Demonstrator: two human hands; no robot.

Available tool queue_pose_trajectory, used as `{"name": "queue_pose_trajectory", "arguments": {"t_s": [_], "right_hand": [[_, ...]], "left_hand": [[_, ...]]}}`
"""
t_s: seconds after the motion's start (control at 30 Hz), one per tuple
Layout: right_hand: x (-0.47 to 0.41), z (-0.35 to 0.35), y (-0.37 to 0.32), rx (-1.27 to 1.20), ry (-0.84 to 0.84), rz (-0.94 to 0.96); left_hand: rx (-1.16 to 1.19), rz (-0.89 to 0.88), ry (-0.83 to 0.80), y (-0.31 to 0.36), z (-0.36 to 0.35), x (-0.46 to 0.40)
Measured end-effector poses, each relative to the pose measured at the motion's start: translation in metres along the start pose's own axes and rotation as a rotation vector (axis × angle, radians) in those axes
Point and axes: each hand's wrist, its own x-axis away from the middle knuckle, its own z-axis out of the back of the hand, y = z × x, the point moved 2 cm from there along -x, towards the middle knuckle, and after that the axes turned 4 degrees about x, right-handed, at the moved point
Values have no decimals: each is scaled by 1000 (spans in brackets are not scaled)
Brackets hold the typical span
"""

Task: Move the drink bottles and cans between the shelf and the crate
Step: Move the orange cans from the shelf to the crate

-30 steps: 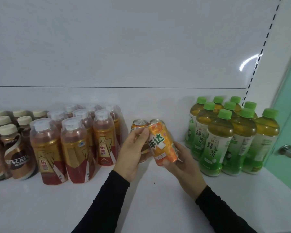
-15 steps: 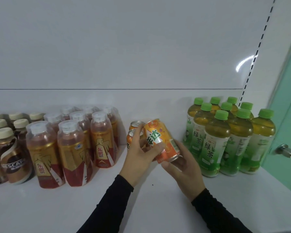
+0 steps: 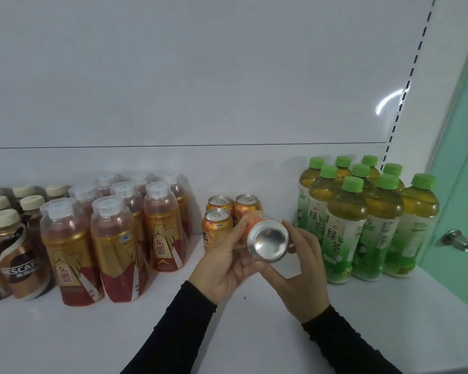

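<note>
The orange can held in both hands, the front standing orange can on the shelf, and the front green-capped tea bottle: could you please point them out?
orange can held in both hands (image 3: 268, 242): head view, on its silver concave base.
front standing orange can (image 3: 217, 215): head view, on its silver top.
front green-capped tea bottle (image 3: 352, 184): head view, on its green cap.

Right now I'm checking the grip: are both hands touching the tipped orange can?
Touching. The head view shows the left hand and the right hand wrapped round the orange can, fingers on its sides.
</note>
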Motion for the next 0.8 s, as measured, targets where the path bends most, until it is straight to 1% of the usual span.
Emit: {"name": "queue_pose_trajectory", "arguments": {"t_s": [0.23,0.37,0.5,0.6,0.73,0.8], "right_hand": [[0,0,0,27,-39,-42],[0,-1,1,33,-45,-58],[0,-1,2,27,-48,-68],[-1,-1,1,12,-54,-79],[-2,-1,1,-28,-75,-99],[-1,0,1,-59,-93,-117]], "left_hand": [[18,154,72,-8,8,-7],[4,188,114,-9,11,-10],[-4,197,112,-7,11,-10],[-10,174,123,-6,10,-7],[-64,73,137,-3,8,-4],[-90,20,117,-2,7,-3]]}}
